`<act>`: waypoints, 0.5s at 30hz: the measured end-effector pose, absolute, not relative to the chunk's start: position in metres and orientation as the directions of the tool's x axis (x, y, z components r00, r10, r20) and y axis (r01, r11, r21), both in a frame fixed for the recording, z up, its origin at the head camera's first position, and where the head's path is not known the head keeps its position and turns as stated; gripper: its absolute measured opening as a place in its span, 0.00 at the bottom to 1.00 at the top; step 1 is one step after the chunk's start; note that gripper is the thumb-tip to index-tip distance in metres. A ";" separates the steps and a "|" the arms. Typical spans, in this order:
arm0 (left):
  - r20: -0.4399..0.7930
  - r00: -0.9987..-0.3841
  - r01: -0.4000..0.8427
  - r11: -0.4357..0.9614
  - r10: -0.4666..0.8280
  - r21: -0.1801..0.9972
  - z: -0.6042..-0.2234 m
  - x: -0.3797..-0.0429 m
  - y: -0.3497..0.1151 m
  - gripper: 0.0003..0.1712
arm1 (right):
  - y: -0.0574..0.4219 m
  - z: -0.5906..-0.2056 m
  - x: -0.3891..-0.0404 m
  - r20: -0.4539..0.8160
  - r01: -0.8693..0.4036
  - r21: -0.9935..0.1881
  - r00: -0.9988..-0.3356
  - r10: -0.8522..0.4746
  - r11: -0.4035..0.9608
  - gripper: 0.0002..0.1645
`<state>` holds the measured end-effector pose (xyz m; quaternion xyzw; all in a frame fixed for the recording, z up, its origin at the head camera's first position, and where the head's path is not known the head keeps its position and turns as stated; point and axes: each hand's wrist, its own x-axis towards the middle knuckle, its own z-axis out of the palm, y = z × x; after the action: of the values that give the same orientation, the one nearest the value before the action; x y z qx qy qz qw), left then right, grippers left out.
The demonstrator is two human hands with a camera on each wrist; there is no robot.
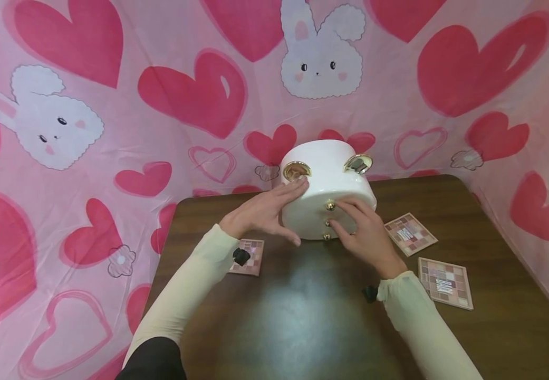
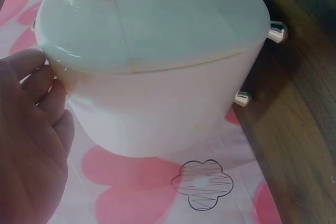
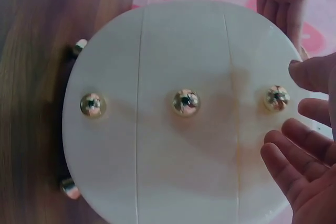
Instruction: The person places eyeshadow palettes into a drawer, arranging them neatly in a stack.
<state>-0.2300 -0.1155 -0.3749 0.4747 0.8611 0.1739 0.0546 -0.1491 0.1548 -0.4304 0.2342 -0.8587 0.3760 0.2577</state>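
A white rounded box [image 1: 328, 174] stands at the back of the table, its front split by seams into drawer-like sections. Three gold ball knobs run down that front, the top knob [image 3: 276, 98], the middle knob [image 3: 186, 102] and the bottom knob [image 3: 92, 105]. Two gold-rimmed ear shapes, a left ear [image 1: 297, 170] and a right ear [image 1: 358, 163], sit on top. My left hand [image 1: 271, 208] lies with extended fingers along the box's upper left edge. Beside the upper knobs, my right hand [image 1: 364, 232] has its thumb and fingers spread, none curled round a knob.
On the brown wooden table [image 1: 298, 327], one makeup palette [image 1: 255, 258] lies left of the box. Two more, an upper palette [image 1: 411, 234] and a lower palette [image 1: 445, 283], lie to the right. A pink heart-and-rabbit cloth [image 1: 265, 105] hangs close behind the box.
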 end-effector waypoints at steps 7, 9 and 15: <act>0.086 -0.538 0.799 0.474 0.839 0.370 -0.375 -0.229 -0.116 0.73 | 0.142 -0.439 -0.160 0.718 -0.640 -0.475 -0.679 -0.154 0.604 0.23; 0.098 -0.538 0.803 0.473 0.837 0.363 -0.376 -0.229 -0.116 0.73 | 0.138 -0.441 -0.162 0.745 -0.654 -0.462 -0.653 -0.138 0.599 0.21; 0.117 -0.541 0.806 0.473 0.833 0.356 -0.380 -0.229 -0.116 0.74 | 0.131 -0.444 -0.168 0.793 -0.660 -0.431 -0.603 -0.091 0.616 0.16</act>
<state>-0.2287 -0.1158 -0.3799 0.4778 0.8575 0.1875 0.0362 -0.1683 0.1306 -0.4439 0.2306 -0.8140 0.3725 0.3813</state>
